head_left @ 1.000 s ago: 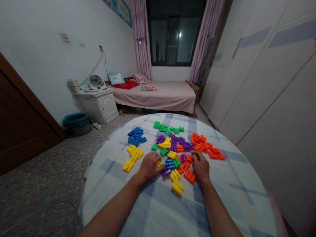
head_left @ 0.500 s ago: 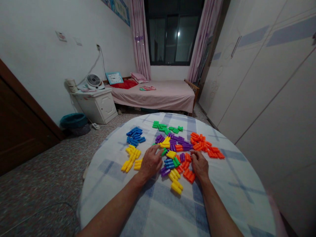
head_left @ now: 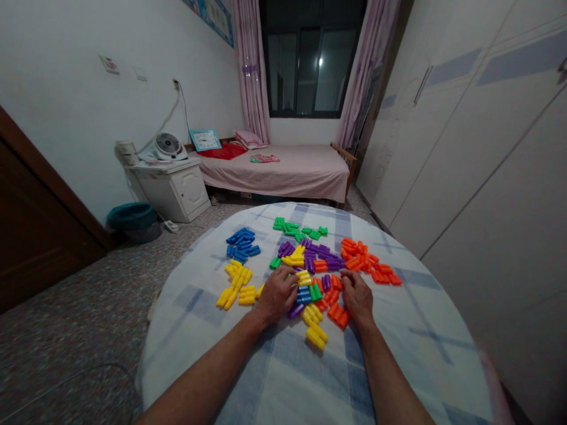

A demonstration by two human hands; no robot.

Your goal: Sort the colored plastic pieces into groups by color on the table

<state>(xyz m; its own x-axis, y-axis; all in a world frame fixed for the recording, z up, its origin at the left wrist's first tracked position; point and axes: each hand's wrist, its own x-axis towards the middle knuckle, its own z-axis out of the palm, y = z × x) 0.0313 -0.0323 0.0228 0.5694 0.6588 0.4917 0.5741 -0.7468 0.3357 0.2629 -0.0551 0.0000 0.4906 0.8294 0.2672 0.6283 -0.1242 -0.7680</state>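
Note:
My left hand (head_left: 280, 293) is closed, with fingers curled at the left edge of a yellow plastic block (head_left: 303, 277). A blue block (head_left: 303, 294) and a green block (head_left: 315, 291) sit just beneath that yellow one. My right hand (head_left: 358, 297) rests with bent fingers against the right side of the orange blocks (head_left: 336, 282); whatever its fingertips grip is hidden. Purple blocks (head_left: 325, 258) and another yellow block (head_left: 294, 257) lie just beyond the hands. Nearer to me are more yellow blocks (head_left: 316, 337).
Separate colour heaps surround the middle: blue blocks (head_left: 241, 244), yellow blocks (head_left: 234, 284), green blocks (head_left: 287, 226) and orange blocks (head_left: 363, 258). They lie on a round table with a checked cloth (head_left: 425, 348). Behind stand a bed (head_left: 287, 171) and a white cabinet (head_left: 190, 192).
My left hand has shifted right and slightly toward me, and a green block to its upper left is uncovered. The yellow and blue blocks by its fingers have turned slightly. My right hand barely moved.

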